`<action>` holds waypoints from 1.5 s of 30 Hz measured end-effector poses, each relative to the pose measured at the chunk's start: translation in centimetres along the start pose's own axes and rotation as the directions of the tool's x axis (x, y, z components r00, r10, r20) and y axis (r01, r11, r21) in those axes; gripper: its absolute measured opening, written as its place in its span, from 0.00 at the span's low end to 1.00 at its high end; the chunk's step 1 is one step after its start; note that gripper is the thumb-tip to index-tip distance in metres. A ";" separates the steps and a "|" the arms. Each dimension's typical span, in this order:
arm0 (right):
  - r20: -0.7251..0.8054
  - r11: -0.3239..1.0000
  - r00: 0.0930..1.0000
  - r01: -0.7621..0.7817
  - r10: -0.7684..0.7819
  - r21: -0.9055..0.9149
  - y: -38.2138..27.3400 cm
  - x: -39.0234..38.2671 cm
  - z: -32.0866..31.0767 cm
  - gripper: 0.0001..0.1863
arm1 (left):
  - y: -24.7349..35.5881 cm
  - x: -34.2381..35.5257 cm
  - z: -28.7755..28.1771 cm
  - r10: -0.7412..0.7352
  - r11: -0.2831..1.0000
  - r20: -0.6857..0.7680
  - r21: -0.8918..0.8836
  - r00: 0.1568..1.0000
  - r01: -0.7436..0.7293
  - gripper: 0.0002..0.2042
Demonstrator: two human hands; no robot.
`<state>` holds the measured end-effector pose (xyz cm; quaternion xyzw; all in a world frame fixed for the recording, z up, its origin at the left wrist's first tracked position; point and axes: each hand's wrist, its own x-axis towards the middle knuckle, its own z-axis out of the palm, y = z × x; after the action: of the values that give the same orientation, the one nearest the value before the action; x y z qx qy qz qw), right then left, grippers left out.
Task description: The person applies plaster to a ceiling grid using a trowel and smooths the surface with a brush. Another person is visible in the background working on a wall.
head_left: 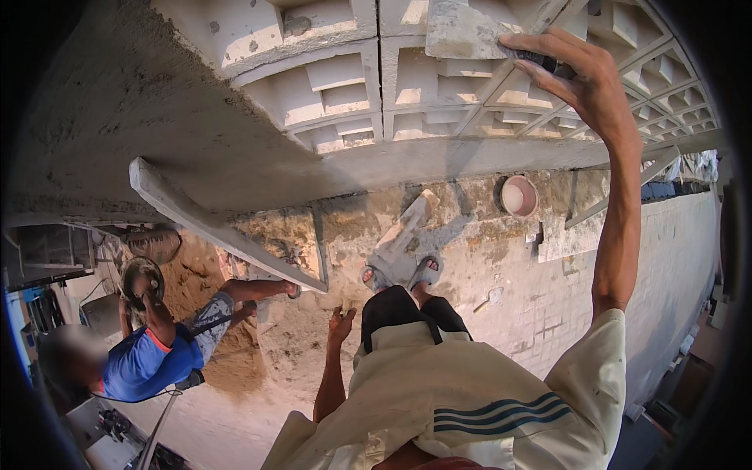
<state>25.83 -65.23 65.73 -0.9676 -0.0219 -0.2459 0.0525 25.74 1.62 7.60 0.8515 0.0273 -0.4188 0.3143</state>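
My right hand (576,70) is raised at the upper right, its fingers closed round the dark handle (546,59) of a trowel. The trowel's flat, grey-smeared blade (464,31) lies against or just in front of the pale openwork block wall (345,74); which of the two I cannot tell. Low beside my body, my left hand (340,323) hangs with loosely bent fingers and nothing visible in it. Smooth grey plaster (235,149) covers the wall left of and below the blocks.
A long plank (211,227) leans at the left. A pinkish bucket (519,196) stands by the wall's foot, and a board (403,231) lies before my feet. At the left, a person in blue (149,364) holds a round dark pan (142,278) near a sand heap (196,274).
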 end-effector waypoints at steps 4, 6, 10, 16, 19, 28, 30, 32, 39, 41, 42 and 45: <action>0.000 0.999 1.000 -0.012 0.012 -0.043 -0.2 -0.9 -1.0 0.23 | 7.6 -2.6 -1.2 -0.007 0.996 0.019 -0.084 1.000 0.008 0.34; 0.021 0.999 0.999 -0.025 0.026 -0.043 -0.6 -0.6 -0.4 0.23 | 6.1 -2.4 -1.9 -0.061 0.995 0.058 -0.074 0.996 0.065 0.34; 0.031 0.998 0.998 -0.049 0.050 -0.043 -1.4 0.5 0.4 0.21 | 3.5 -1.8 -1.8 -0.061 0.998 0.010 -0.029 0.998 0.061 0.34; -0.111 0.988 0.983 -0.141 0.148 0.062 -1.0 -1.6 -0.2 0.17 | 4.7 -1.9 -2.1 -0.050 0.992 0.050 -0.109 0.997 0.056 0.35; -0.129 0.996 0.990 -0.055 0.064 0.068 -3.4 -0.1 2.0 0.17 | 3.2 -1.6 -1.8 -0.087 0.995 0.030 -0.034 0.996 0.088 0.36; -0.354 0.818 0.743 -0.555 0.569 0.149 -12.9 -5.2 1.8 0.21 | 0.7 1.3 -3.4 0.040 0.997 0.076 -0.076 0.996 -0.034 0.34; -0.253 0.758 0.722 -0.646 0.644 0.088 -13.3 -3.1 0.2 0.20 | 2.4 0.1 -3.0 -0.079 0.989 0.084 -0.116 0.993 0.089 0.34; -0.242 0.758 0.744 -0.650 0.623 -0.046 -12.2 -2.2 -0.4 0.19 | 2.1 0.9 -3.2 -0.109 0.994 0.020 -0.030 0.994 0.109 0.34; -0.225 0.734 0.896 -0.442 0.383 -0.515 -9.0 3.1 -0.4 0.15 | 2.4 3.2 -3.2 -0.072 0.973 0.091 -0.211 0.993 0.089 0.30; -0.285 0.733 0.932 -0.355 0.226 -0.581 -7.7 3.8 -0.6 0.10 | 2.6 3.6 -2.8 -0.055 0.983 0.072 -0.172 0.996 0.067 0.27; -0.184 0.768 0.952 -0.307 0.245 -0.563 -7.3 3.9 0.2 0.11 | 1.4 3.0 -3.8 -0.080 0.974 0.064 -0.205 0.995 0.091 0.27; 0.139 0.761 0.964 -0.086 0.226 -0.643 -7.7 3.2 -4.6 0.16 | 1.5 2.4 -4.1 -0.121 0.961 0.076 -0.239 0.990 0.136 0.21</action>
<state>25.91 -58.01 71.92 -0.9474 0.1375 -0.1310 -0.2574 30.63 2.16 8.49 0.7899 0.1243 -0.4573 0.3892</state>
